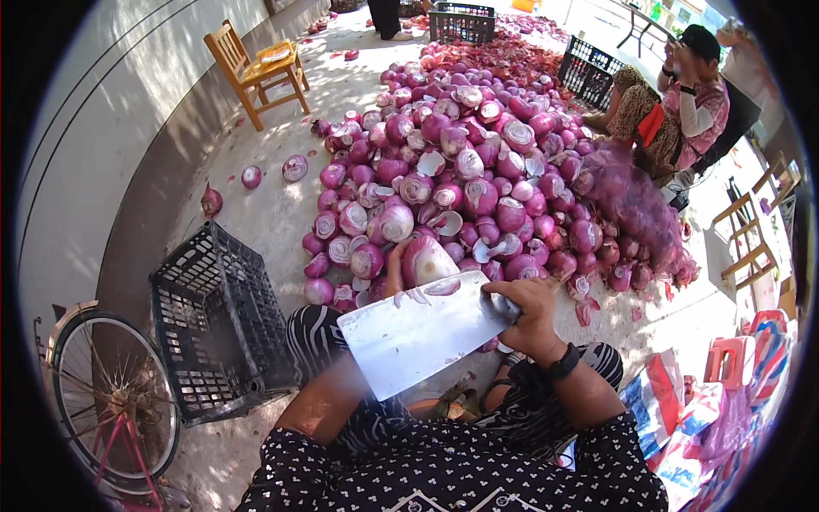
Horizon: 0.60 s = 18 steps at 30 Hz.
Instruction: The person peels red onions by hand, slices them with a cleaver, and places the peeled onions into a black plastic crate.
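My right hand is closed round the dark handle of a broad cleaver. Its wide, pale blade spans the space above my lap, with a few bits of purple onion skin stuck along the far edge. Just beyond that edge, my left hand holds a large red onion that shows a pale, bared side. The blade hides most of the left hand's fingers and the onion's underside. A big heap of red onions, many with cut pale ends, lies on the ground right in front of me.
A black plastic crate stands at my left, beside a bicycle wheel. Farther off are a wooden chair and another black crate. A seated person is at the right, behind a purple mesh sack. Striped bags lie near right.
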Motion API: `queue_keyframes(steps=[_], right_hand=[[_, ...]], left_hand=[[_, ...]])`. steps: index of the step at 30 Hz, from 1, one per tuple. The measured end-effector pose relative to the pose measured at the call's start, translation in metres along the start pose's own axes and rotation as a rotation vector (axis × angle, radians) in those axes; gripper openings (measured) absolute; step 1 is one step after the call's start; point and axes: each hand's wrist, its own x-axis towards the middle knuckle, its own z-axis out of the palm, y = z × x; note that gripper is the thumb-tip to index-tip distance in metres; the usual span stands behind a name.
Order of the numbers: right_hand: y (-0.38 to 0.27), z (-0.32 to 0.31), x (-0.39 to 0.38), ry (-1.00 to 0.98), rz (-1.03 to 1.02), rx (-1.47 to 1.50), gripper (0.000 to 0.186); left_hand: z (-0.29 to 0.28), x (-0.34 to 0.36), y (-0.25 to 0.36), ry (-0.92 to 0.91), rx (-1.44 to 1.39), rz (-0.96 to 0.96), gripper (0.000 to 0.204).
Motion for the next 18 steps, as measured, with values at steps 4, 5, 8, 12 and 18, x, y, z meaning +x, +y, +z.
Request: queue_keyframes(steps=[4, 5, 8, 12, 18], right_hand=[[0.011, 0.003, -0.006, 0.014, 0.060, 0.002, 0.056], [0.012, 0.004, -0.007, 0.032, 0.077, 0.006, 0.055], [0.012, 0.007, -0.004, 0.059, 0.071, 0.006, 0.052], [0.015, 0.006, -0.007, 0.044, 0.105, -0.028, 0.051], [0.007, 0.009, -0.004, 0.026, 0.092, -0.032, 0.052]], left_hand=[[0.007, -0.004, 0.018, -0.027, -0.049, -0.113, 0.076], [0.008, -0.004, 0.022, -0.029, 0.037, -0.156, 0.073], [-0.023, 0.008, 0.015, 0.105, -0.503, -0.565, 0.071], [0.001, -0.005, 0.022, -0.045, -0.109, -0.229, 0.069], [-0.063, -0.001, -0.021, -0.187, -0.258, -0.221, 0.057]])
